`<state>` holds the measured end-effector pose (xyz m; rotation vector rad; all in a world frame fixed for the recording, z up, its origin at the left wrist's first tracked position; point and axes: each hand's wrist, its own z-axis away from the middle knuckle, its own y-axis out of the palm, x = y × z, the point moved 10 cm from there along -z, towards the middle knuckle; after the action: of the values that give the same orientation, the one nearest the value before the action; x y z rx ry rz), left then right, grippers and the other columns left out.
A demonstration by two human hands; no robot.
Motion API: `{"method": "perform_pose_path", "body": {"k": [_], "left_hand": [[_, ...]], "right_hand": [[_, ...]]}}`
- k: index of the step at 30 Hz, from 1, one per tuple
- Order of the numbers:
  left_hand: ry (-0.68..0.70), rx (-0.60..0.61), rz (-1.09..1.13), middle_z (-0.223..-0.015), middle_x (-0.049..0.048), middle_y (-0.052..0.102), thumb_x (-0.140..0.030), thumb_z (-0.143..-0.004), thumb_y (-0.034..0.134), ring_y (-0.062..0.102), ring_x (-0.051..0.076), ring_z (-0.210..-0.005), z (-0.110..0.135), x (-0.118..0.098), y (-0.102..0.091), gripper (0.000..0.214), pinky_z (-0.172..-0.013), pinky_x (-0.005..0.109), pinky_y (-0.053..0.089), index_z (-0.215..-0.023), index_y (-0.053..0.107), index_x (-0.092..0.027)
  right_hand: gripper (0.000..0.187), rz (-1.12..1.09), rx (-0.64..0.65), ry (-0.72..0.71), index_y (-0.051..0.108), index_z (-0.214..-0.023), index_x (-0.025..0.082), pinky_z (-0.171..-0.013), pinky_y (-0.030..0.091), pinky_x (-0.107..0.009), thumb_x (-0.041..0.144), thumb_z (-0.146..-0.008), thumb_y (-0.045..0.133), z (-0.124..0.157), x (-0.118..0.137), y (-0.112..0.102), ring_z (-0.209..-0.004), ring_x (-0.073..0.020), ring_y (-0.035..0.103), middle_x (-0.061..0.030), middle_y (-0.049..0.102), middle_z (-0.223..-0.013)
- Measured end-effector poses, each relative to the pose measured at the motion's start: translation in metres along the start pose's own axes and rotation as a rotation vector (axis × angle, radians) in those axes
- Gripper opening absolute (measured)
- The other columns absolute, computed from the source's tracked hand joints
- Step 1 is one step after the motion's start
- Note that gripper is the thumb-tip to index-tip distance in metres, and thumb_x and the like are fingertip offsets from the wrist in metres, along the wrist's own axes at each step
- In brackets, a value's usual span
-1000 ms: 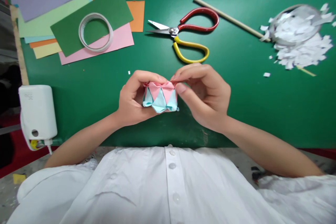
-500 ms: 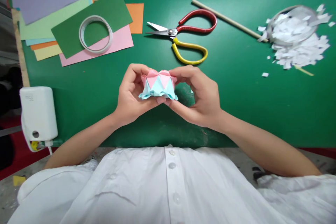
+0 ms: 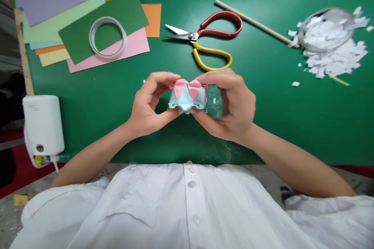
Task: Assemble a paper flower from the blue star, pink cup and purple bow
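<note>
A small folded paper piece (image 3: 187,94), pink on top and light blue below, is held between both hands above the green table mat (image 3: 280,101). My left hand (image 3: 147,107) curls round its left side, fingertips touching the top and bottom edges. My right hand (image 3: 229,103) grips its right side, fingers over the pink top and thumb under the blue base. Part of the paper piece's right side is hidden by my right fingers.
Red-and-yellow-handled scissors (image 3: 204,39) lie just beyond the hands. A tape ring (image 3: 107,37) rests on coloured paper sheets (image 3: 87,23) at far left. A wooden stick (image 3: 254,21), a clear bowl (image 3: 324,31) with white paper scraps (image 3: 336,60) are at far right. A white device (image 3: 42,124) sits at the left edge.
The paper piece has shifted to the right and turned in my hands. My right fingers went from pinching its top edge to wrapping its right side; my left hand loosened to fingertips.
</note>
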<state>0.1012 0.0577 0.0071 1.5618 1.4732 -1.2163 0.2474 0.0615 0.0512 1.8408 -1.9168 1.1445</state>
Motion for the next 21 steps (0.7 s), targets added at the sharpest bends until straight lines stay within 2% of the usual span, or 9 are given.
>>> {"method": "perform_pose_path", "body": {"k": [3, 8, 15, 18, 21], "left_hand": [[0.023, 0.028, 0.01, -0.119, 0.0063, 0.064, -0.043, -0.08, 0.079, 0.068, 0.019, -0.107, 0.0, -0.002, 0.001, 0.057, -0.095, 0.031, 0.061, -0.13, 0.058, -0.028], [0.04, 0.025, -0.035, -0.114, 0.0066, 0.067, -0.035, -0.08, 0.081, 0.07, 0.019, -0.104, 0.001, -0.005, 0.001, 0.052, -0.091, 0.031, 0.063, -0.126, 0.06, -0.026], [0.098, -0.013, -0.086, -0.11, 0.0065, 0.069, -0.039, -0.087, 0.074, 0.071, 0.017, -0.1, 0.002, -0.011, -0.002, 0.042, -0.087, 0.028, 0.063, -0.124, 0.061, -0.025], [0.089, -0.005, -0.1, -0.115, 0.0069, 0.066, -0.04, -0.085, 0.076, 0.07, 0.018, -0.106, 0.002, -0.012, 0.0, 0.049, -0.088, 0.03, 0.063, -0.128, 0.057, -0.026], [0.063, 0.004, -0.109, -0.123, 0.008, 0.063, -0.043, -0.082, 0.079, 0.068, 0.021, -0.116, 0.001, -0.009, 0.001, 0.06, -0.093, 0.032, 0.063, -0.133, 0.051, -0.028]], "right_hand": [[0.051, -0.061, -0.014, 0.02, 0.051, -0.126, 0.034, -0.078, 0.061, -0.046, 0.034, -0.082, 0.076, 0.001, -0.003, 0.0, -0.088, -0.0243, 0.069, -0.0021, 0.071, -0.105], [0.051, -0.091, -0.004, 0.056, 0.052, -0.125, 0.035, -0.074, 0.062, -0.046, 0.035, -0.08, 0.077, 0.003, -0.005, 0.002, -0.09, -0.0251, 0.069, -0.0029, 0.071, -0.105], [0.046, -0.123, 0.058, 0.139, 0.056, -0.121, 0.035, -0.069, 0.063, -0.043, 0.032, -0.08, 0.076, 0.003, -0.01, 0.005, -0.086, -0.0234, 0.067, -0.0032, 0.069, -0.105], [0.044, -0.154, 0.051, 0.144, 0.057, -0.121, 0.034, -0.066, 0.062, -0.041, 0.029, -0.081, 0.074, 0.002, -0.011, 0.005, -0.086, -0.022, 0.065, -0.0033, 0.068, -0.104], [0.046, -0.23, -0.02, 0.175, 0.055, -0.123, 0.034, -0.072, 0.062, -0.039, 0.03, -0.081, 0.075, 0.003, -0.015, 0.001, -0.093, -0.0204, 0.064, -0.0032, 0.063, -0.111]]}}
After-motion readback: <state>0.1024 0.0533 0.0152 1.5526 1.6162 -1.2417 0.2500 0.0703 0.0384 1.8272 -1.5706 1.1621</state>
